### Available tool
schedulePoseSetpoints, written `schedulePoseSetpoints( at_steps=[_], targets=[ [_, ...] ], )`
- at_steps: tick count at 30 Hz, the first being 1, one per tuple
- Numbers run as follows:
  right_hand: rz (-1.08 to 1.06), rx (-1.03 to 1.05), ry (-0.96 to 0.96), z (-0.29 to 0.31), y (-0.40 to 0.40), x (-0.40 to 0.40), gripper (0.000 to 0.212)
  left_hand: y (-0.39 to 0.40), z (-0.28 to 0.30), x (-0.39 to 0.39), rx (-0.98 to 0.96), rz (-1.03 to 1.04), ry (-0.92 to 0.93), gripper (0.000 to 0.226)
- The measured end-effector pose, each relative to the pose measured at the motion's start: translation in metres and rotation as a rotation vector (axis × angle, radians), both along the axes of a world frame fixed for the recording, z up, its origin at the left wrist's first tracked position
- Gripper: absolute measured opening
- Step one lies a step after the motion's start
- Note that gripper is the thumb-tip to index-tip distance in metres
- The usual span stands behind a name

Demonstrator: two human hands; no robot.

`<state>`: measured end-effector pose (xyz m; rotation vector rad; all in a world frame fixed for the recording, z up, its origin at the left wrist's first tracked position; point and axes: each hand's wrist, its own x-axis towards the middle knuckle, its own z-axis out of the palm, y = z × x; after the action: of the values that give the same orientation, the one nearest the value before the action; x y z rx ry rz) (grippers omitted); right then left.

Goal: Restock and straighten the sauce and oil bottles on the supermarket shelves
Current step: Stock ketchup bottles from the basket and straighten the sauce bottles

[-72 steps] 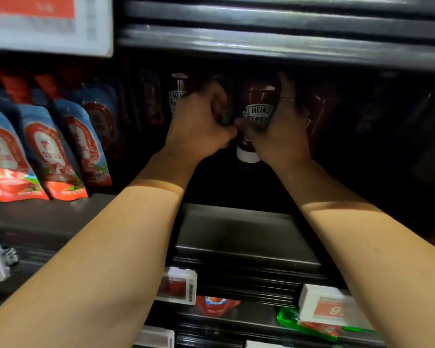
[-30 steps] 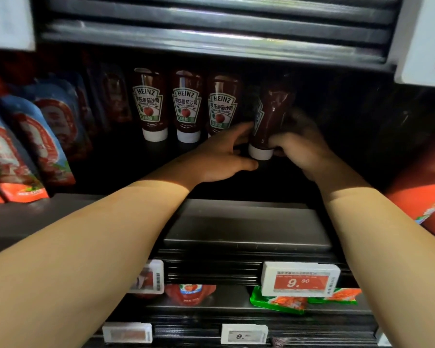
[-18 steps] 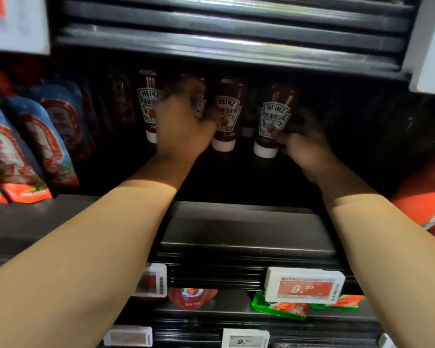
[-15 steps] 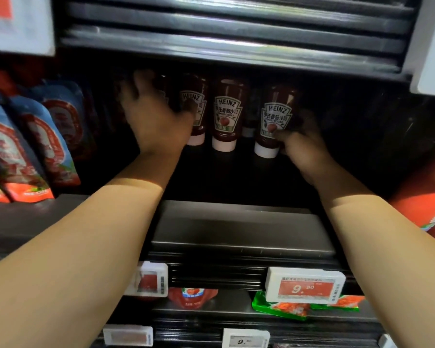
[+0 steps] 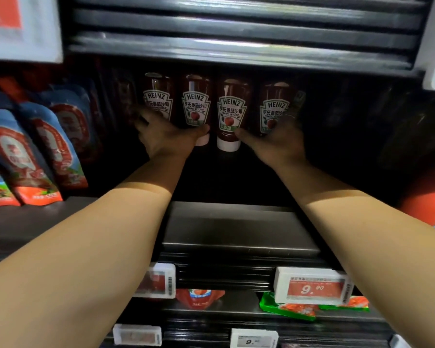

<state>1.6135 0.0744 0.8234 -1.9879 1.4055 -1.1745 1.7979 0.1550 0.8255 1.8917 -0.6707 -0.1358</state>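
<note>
Four dark red Heinz ketchup bottles stand cap-down in a row at the back of the dark shelf, labels facing me. My left hand (image 5: 166,140) covers the lower end of the leftmost bottle (image 5: 158,96); its fingers curl round the bottle's left side and its thumb reaches to the cap of the second bottle (image 5: 196,106). My right hand (image 5: 278,143) wraps the rightmost bottle (image 5: 273,109), fingers behind its right side. Its thumb touches the third bottle (image 5: 230,114) near the white cap. Both forearms stretch in over the shelf front.
Blue and red sauce pouches (image 5: 48,146) lean in rows at the left. A red pouch (image 5: 428,209) sits at the right edge. A bare metal shelf plate (image 5: 236,229) lies below my arms, with price tags (image 5: 312,287) on its rail. The upper shelf edge (image 5: 236,46) hangs close above the bottles.
My left hand has come down from the left of the row onto the leftmost bottle's base. My right hand stays on the rightmost bottle, thumb now stretched toward the third.
</note>
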Motion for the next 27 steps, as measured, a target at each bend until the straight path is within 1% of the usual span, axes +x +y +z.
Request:
schedulePoseSetpoints(
  at_steps=[1,2,5,7,11,12,15,17,20,24,25,27],
  targets=[
    [-0.036,0.009,0.023,0.001,0.0,0.004,0.125,0.0,-0.001,0.002,-0.01,0.004,-0.006,0.147],
    [-0.066,0.016,0.04,0.001,0.001,0.008,0.127,0.0,-0.002,0.003,-0.013,0.003,-0.014,0.146],
    [-0.098,0.021,0.062,-0.002,0.001,0.012,0.121,-0.001,-0.005,0.003,-0.003,-0.001,-0.029,0.144],
    [-0.081,0.012,0.038,-0.003,-0.001,0.012,0.111,-0.002,-0.005,0.003,-0.001,0.009,-0.03,0.143],
    [-0.098,-0.017,-0.043,-0.003,-0.004,0.009,0.075,-0.003,-0.006,0.004,-0.008,0.016,-0.024,0.141],
    [-0.095,-0.041,-0.051,-0.004,-0.005,0.008,0.069,-0.003,-0.006,0.004,-0.006,0.016,-0.023,0.141],
    [-0.091,-0.091,-0.062,-0.006,-0.005,0.008,0.062,-0.003,-0.005,0.003,0.003,0.015,-0.032,0.141],
    [-0.097,-0.074,-0.078,-0.006,-0.006,0.008,0.062,-0.002,-0.006,0.004,-0.003,0.014,-0.031,0.141],
    [-0.088,-0.032,-0.121,-0.007,-0.009,0.004,0.073,-0.001,-0.004,0.002,0.0,0.01,-0.025,0.143],
    [-0.091,-0.005,-0.116,-0.006,-0.003,-0.004,0.086,0.009,-0.002,-0.003,0.014,0.026,0.004,0.144],
    [-0.096,0.007,-0.109,-0.004,0.0,-0.006,0.086,0.014,-0.002,-0.004,0.009,0.025,0.002,0.14],
    [-0.108,0.048,-0.057,-0.003,0.009,-0.014,0.084,0.026,-0.002,-0.007,-0.001,-0.008,-0.013,0.123]
  ],
)
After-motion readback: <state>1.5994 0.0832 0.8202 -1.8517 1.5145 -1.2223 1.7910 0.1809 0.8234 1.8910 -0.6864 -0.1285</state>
